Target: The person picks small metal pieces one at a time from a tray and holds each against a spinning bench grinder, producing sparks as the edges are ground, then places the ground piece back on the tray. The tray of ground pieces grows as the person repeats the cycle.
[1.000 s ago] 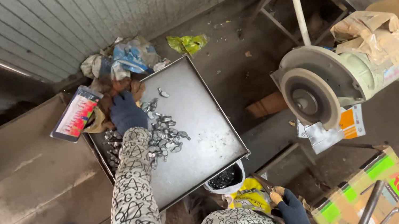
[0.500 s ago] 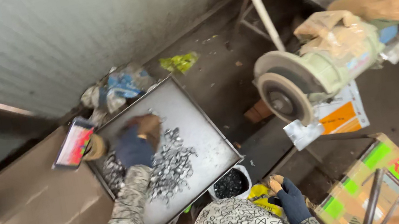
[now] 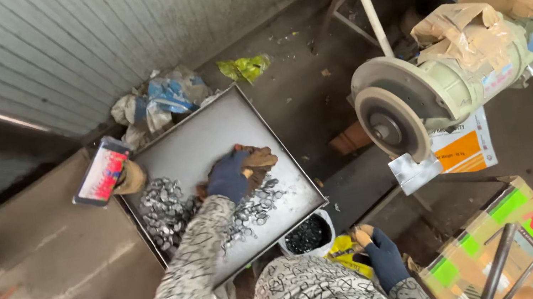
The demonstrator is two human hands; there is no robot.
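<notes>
Head view. Left hand (image 3: 236, 174), gloved, lies on the metal tray (image 3: 206, 134), fingers curled over a heap of small metal rings (image 3: 175, 208); whether it grips any cannot be told. Right hand (image 3: 379, 254), gloved, closed on a yellow bag (image 3: 343, 250) beside a small container of dark pieces (image 3: 306, 234). Phone (image 3: 101, 173) at the tray's far corner. Bench grinder (image 3: 431, 97) to the right.

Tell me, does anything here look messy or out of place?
Yes. Crumpled rags and plastic bags lie heaped on the floor behind the metal tray, with a yellow-green wrapper nearby. A phone leans tilted at the tray's corner. The bench grinder is wrapped in torn brown paper.
</notes>
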